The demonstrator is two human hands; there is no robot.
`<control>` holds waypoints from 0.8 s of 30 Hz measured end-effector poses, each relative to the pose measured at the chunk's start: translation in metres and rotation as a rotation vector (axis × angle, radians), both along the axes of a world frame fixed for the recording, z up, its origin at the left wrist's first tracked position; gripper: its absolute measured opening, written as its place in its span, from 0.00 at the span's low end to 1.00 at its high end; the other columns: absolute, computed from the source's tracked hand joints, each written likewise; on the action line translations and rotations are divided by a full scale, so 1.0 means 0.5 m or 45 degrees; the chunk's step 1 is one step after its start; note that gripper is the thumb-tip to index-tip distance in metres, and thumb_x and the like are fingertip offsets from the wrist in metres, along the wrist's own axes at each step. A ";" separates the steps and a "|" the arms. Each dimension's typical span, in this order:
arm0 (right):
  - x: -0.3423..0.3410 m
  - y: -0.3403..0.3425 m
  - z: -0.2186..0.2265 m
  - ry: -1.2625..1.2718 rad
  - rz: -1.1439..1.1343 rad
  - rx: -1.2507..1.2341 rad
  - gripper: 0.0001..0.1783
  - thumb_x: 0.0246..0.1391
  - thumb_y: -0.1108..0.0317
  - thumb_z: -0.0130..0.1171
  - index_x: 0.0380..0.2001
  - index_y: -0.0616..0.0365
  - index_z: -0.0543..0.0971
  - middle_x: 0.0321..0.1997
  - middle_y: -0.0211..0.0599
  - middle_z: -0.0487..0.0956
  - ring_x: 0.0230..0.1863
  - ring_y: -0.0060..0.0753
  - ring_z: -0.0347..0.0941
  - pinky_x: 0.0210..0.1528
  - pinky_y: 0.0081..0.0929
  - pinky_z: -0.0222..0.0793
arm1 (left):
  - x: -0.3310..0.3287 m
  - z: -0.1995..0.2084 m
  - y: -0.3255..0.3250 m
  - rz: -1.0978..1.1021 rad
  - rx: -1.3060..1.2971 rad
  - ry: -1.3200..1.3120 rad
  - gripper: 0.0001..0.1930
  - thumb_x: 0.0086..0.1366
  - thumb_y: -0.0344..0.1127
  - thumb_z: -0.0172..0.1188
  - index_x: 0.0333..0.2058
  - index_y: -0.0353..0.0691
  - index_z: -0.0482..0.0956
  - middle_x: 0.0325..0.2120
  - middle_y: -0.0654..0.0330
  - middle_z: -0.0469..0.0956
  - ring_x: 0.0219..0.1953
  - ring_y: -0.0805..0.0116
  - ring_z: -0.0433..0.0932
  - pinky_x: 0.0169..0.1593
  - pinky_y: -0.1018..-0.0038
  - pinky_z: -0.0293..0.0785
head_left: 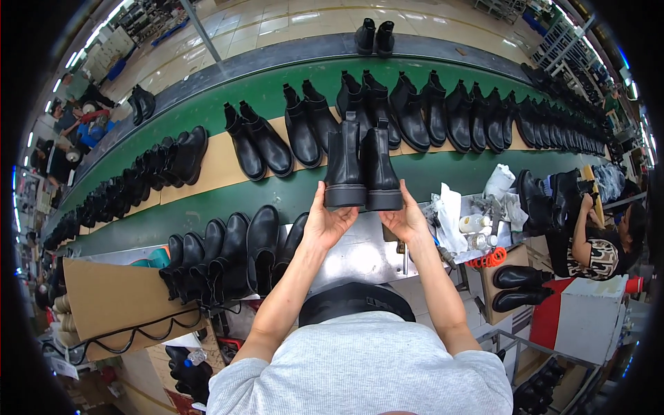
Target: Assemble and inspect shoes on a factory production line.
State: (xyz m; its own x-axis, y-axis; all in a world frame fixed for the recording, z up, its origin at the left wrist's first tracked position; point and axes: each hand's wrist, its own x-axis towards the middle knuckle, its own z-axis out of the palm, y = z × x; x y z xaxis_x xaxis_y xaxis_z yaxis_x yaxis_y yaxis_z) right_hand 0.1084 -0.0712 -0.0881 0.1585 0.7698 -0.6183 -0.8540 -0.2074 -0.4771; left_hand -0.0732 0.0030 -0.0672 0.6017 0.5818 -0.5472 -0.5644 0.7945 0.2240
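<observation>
A pair of black ankle boots is held up side by side before me, heels toward me. My left hand [330, 220] grips the left boot [344, 155] at its heel and sole, thumb along the outer side. My right hand [407, 216] holds the right boot [380, 166] the same way. Both boots have pull tabs at the top and thick dark soles. Beyond them, a row of black boots [302, 128] stands on tan cardboard over the green conveyor belt [235, 211]. The fingertips beneath the soles are partly hidden.
Several black boots [238, 242] stand on the metal bench [346, 266] to my left. White bottles [474, 223], crumpled cloths and a red coiled hose [490, 258] lie to the right. A co-worker [602, 238] sits at the far right. A cardboard sheet [117, 301] is at lower left.
</observation>
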 end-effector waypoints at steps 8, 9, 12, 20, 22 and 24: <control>-0.007 -0.055 0.009 0.150 -0.089 0.365 0.28 0.51 0.49 0.51 0.46 0.62 0.72 0.43 0.44 0.76 0.44 0.41 0.74 0.51 0.37 0.68 | -0.058 -0.061 -0.052 -0.026 0.271 -0.348 0.28 0.61 0.44 0.52 0.57 0.36 0.62 0.54 0.49 0.65 0.57 0.53 0.64 0.61 0.58 0.57; -0.013 -0.061 0.005 0.214 -0.261 0.350 0.33 0.51 0.46 0.49 0.49 0.65 0.70 0.42 0.46 0.76 0.43 0.44 0.73 0.49 0.44 0.67 | -0.083 -0.096 -0.057 -0.088 0.325 -0.424 0.30 0.61 0.45 0.50 0.57 0.32 0.61 0.53 0.48 0.67 0.55 0.52 0.66 0.60 0.60 0.58; 0.011 -0.084 -0.002 0.475 -0.243 0.409 0.41 0.51 0.45 0.49 0.58 0.67 0.58 0.35 0.41 0.75 0.31 0.38 0.71 0.47 0.50 0.64 | -0.100 -0.139 -0.071 -0.228 0.256 -0.016 0.27 0.63 0.51 0.46 0.52 0.34 0.66 0.48 0.53 0.72 0.51 0.59 0.71 0.57 0.65 0.63; 0.043 -0.064 -0.054 0.937 0.011 0.799 0.38 0.55 0.68 0.51 0.61 0.73 0.44 0.24 0.29 0.64 0.24 0.20 0.63 0.34 0.19 0.69 | -0.121 -0.276 -0.116 -0.449 0.322 0.815 0.32 0.60 0.57 0.53 0.49 0.31 0.69 0.44 0.52 0.74 0.46 0.63 0.73 0.50 0.71 0.68; 0.038 -0.059 -0.050 0.944 0.020 0.804 0.39 0.54 0.70 0.52 0.61 0.75 0.44 0.24 0.28 0.63 0.24 0.19 0.62 0.31 0.18 0.69 | -0.116 -0.270 -0.123 -0.474 0.448 1.104 0.34 0.59 0.57 0.53 0.51 0.29 0.66 0.46 0.50 0.71 0.49 0.60 0.71 0.52 0.69 0.66; 0.041 -0.060 -0.054 0.927 0.073 0.810 0.37 0.53 0.72 0.52 0.60 0.75 0.47 0.25 0.28 0.64 0.24 0.19 0.62 0.33 0.19 0.70 | -0.124 -0.260 -0.117 -0.624 0.938 1.503 0.41 0.57 0.54 0.57 0.57 0.26 0.54 0.53 0.42 0.61 0.57 0.50 0.60 0.59 0.64 0.55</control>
